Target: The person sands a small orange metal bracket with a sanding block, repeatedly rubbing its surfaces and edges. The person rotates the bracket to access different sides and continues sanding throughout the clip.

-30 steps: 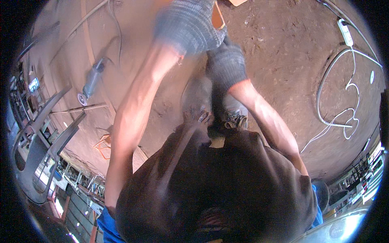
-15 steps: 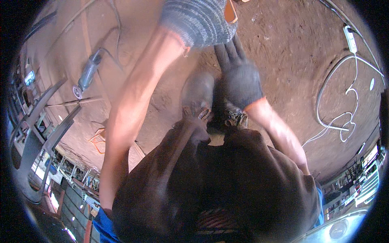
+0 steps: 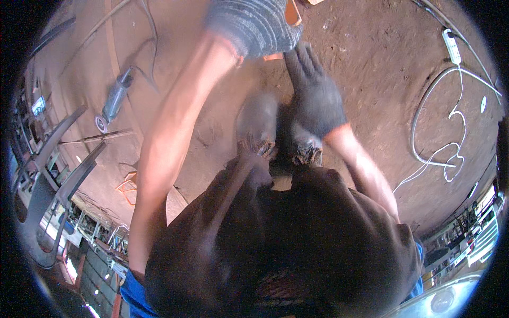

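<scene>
My left hand (image 3: 253, 27), in a grey striped knit glove, is at the top middle, back of the hand up. Its fingers curl round an orange-brown metal piece (image 3: 292, 14); they are partly out of view. A bit of orange (image 3: 273, 56) shows under the same hand. My right hand (image 3: 317, 100), in a dark grey glove, reaches forward over my right shoe. Its fingers are stretched out close together, with the tips beside the left hand's fingers. I cannot tell whether they touch the orange metal.
On the brown dirt floor (image 3: 371, 100) at the left lies an angle grinder (image 3: 115, 98) with its cord. Dark curved metal legs (image 3: 66, 153) stand at the left edge. A white power strip (image 3: 452, 46) and looped white cable (image 3: 416, 127) lie at the right. My shoes (image 3: 257, 119) are between my arms.
My left hand and the orange piece have shifted slightly left. The right hand's fingers have straightened forward, and orange now shows under the left hand.
</scene>
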